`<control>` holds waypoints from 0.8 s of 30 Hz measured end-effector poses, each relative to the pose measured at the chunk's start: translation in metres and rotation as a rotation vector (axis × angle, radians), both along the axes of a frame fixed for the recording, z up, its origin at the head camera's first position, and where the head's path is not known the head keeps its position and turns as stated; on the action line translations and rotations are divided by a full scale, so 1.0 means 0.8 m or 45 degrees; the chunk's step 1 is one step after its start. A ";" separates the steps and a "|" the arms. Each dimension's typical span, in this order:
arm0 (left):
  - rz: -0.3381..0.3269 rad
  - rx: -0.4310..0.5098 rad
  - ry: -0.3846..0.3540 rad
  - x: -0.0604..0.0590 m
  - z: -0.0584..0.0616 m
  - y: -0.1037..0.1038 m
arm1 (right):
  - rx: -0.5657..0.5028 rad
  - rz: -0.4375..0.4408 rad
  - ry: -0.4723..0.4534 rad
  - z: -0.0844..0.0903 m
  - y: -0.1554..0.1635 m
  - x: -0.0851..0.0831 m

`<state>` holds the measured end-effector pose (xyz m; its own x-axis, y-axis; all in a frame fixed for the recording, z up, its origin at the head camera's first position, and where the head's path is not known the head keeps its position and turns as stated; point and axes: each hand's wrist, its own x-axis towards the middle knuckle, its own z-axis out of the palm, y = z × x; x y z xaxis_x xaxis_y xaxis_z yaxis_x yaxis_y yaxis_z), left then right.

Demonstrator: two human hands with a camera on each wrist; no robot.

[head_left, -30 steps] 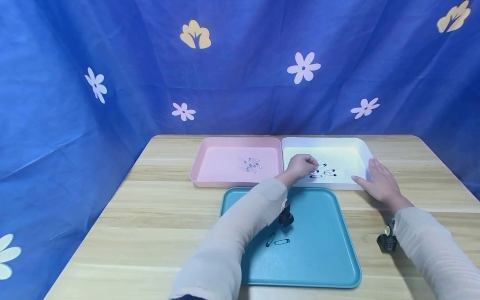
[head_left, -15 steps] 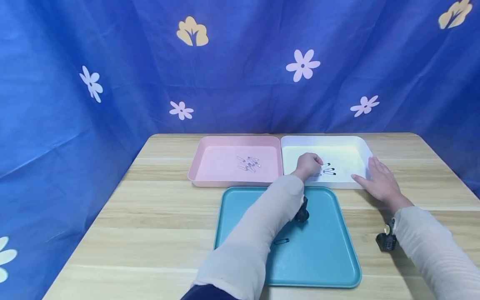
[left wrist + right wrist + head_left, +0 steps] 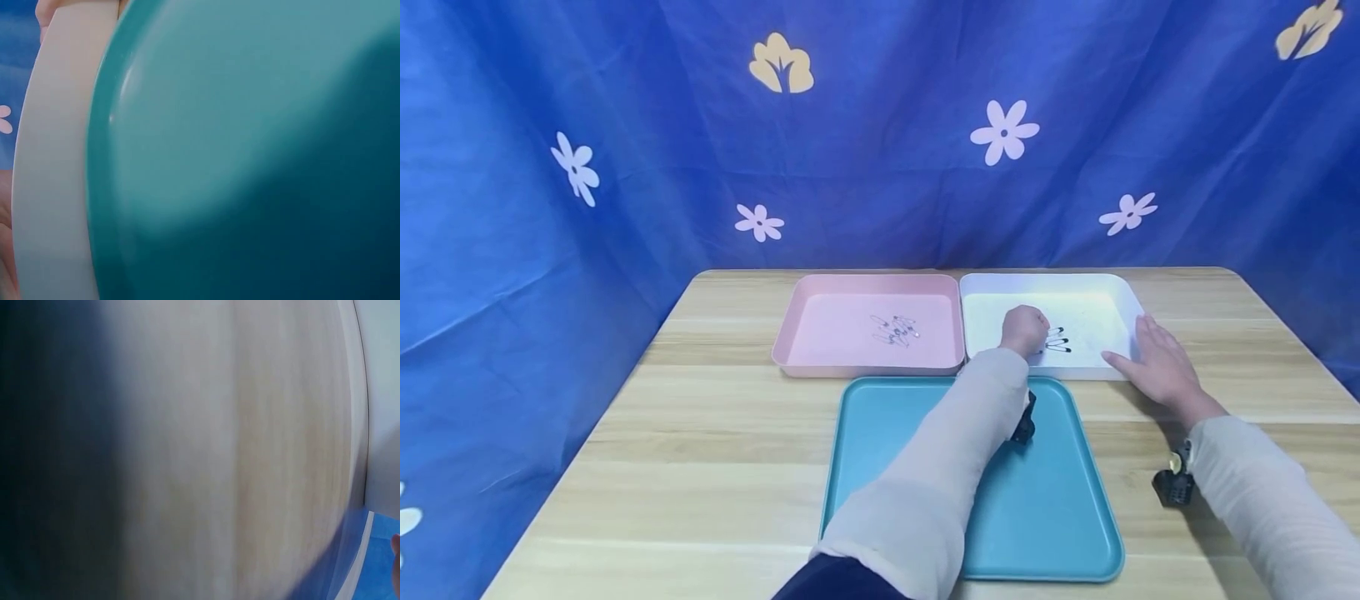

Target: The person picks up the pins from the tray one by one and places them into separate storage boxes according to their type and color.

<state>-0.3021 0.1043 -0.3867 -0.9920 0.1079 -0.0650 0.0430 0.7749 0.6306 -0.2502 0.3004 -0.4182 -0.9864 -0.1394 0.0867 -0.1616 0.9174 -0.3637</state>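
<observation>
My left hand (image 3: 1025,330) is inside the white tray (image 3: 1097,292), its fingers curled down at several black-ended safety pins (image 3: 1058,342). It pinches one of these pins, though the fingertips are mostly hidden behind the hand. Only bits of that hand show at the edge of the left wrist view. On the white tray's right wall rests my right hand (image 3: 1161,362), fingers extended and thumb spread. In the right wrist view only a fingertip (image 3: 396,547) appears, beside the tray's outer wall (image 3: 384,425).
A pink tray (image 3: 827,308) holding a small pile of silvery pins (image 3: 895,332) adjoins the white tray on the left. Nearer stands a teal tray (image 3: 1052,517), partly covered by my left forearm. All are on a wooden table (image 3: 700,433) before a blue cloth (image 3: 880,133).
My left hand has moved right within the white tray, and a pin at its fingertips shifted with it. The left forearm now hides the teal tray's pins. The right hand stays put.
</observation>
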 end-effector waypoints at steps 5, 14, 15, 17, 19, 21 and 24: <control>0.030 0.036 -0.029 -0.001 -0.002 0.008 | -0.001 0.000 0.007 0.002 0.002 0.001; -0.012 0.055 0.040 0.001 0.000 -0.004 | 0.001 0.002 -0.004 0.002 -0.001 0.001; -0.024 0.069 0.051 0.002 0.001 -0.007 | 0.000 0.003 -0.006 0.002 -0.001 0.001; -0.047 0.128 0.049 0.004 0.004 -0.014 | 0.003 0.003 -0.008 0.001 -0.001 0.000; -0.071 0.194 0.036 0.007 0.005 -0.020 | 0.000 0.002 -0.013 0.001 -0.001 0.000; -0.090 0.238 0.022 0.010 0.008 -0.026 | 0.005 -0.001 -0.018 0.001 -0.001 0.000; -0.102 0.268 -0.001 0.016 0.012 -0.034 | 0.015 -0.005 -0.018 0.001 -0.001 0.001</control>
